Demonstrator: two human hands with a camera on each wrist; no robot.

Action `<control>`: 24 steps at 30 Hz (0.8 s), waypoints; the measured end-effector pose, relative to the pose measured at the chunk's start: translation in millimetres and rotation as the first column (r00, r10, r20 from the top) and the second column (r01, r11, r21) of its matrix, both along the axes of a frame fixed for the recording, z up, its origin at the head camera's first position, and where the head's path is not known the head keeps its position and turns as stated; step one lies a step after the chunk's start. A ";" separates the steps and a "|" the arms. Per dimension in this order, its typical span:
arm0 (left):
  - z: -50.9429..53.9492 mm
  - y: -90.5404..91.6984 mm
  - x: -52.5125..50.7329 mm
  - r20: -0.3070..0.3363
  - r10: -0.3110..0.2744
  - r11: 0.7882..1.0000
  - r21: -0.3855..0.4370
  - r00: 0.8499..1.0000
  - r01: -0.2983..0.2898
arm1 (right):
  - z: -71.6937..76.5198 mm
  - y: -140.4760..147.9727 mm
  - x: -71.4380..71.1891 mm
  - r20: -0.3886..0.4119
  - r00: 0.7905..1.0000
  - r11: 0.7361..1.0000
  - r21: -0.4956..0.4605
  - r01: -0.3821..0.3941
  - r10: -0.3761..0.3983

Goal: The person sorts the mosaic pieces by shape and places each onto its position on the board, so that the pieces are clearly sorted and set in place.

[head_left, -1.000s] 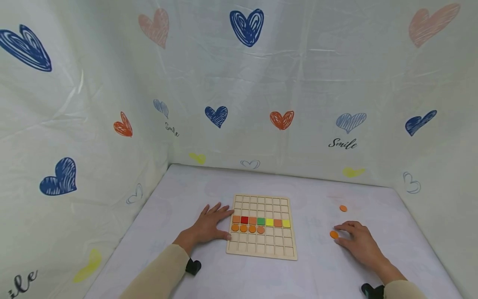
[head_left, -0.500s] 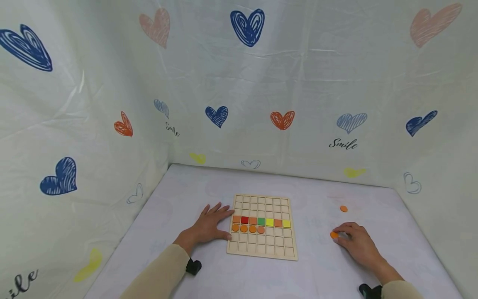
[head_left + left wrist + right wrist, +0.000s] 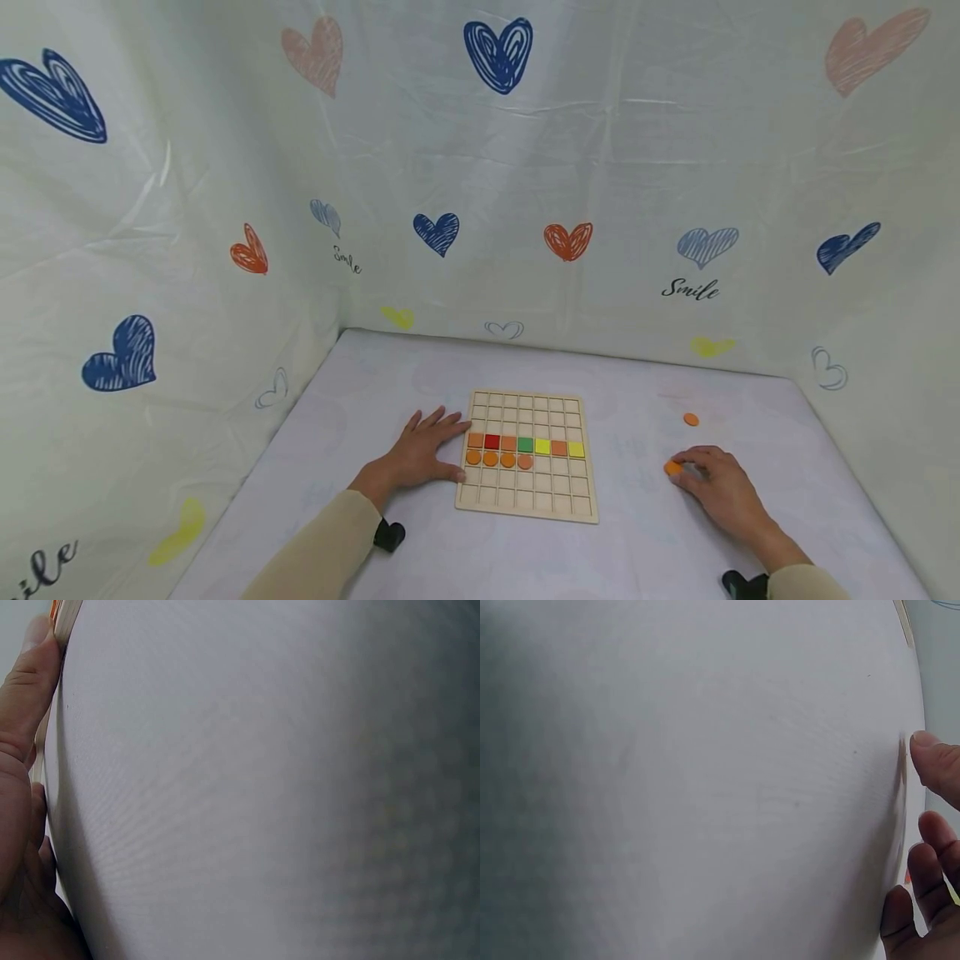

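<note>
A wooden grid board (image 3: 527, 500) lies on the white-covered table. Across its middle runs a row of coloured squares: orange, a red square (image 3: 492, 441), a green square (image 3: 525, 444) and yellow among them. Below the leftmost squares sit several orange discs (image 3: 491, 458). My left hand (image 3: 417, 454) rests against the board's left edge, fingers spread and thumb (image 3: 30, 682) along its side. To the right of the board, my right hand (image 3: 722, 490) pinches an orange disc (image 3: 672, 468) between thumb and fingertips. The right wrist view shows thumb and fingers, but that disc is hidden there.
Another orange disc (image 3: 691, 419) lies on the table behind my right hand. White sheets printed with hearts (image 3: 567, 242) stand along the back and sides of the table (image 3: 420, 550).
My right hand has closed its fingertips on the nearer orange disc and raised its edge slightly. The left hand and the board stay in place.
</note>
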State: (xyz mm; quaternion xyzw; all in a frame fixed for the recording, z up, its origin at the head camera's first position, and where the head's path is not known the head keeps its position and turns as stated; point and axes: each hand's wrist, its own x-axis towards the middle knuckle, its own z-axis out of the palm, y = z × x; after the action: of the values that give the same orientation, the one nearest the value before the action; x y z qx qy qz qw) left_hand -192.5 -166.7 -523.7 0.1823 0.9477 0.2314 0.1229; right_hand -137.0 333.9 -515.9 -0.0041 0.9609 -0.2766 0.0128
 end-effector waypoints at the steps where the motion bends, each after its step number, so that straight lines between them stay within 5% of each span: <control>1: -0.4 0.0 0.0 0.000 0.001 1.000 -0.001 1.000 -0.001 | 0.9 -0.2 0.1 0.001 1.000 1.000 -0.007 0.006 -0.005; 24: -0.5 0.5 -0.5 0.006 0.003 1.000 -0.006 1.000 -0.003 | -0.6 -3.2 -1.4 -0.022 0.998 0.998 -0.034 0.055 -0.056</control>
State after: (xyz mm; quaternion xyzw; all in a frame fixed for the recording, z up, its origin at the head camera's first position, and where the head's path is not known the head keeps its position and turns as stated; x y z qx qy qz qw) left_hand -193.0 -166.2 -524.2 0.1799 0.9483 0.2291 0.1261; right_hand -138.3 330.7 -516.4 0.0191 0.9560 -0.2928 -0.0060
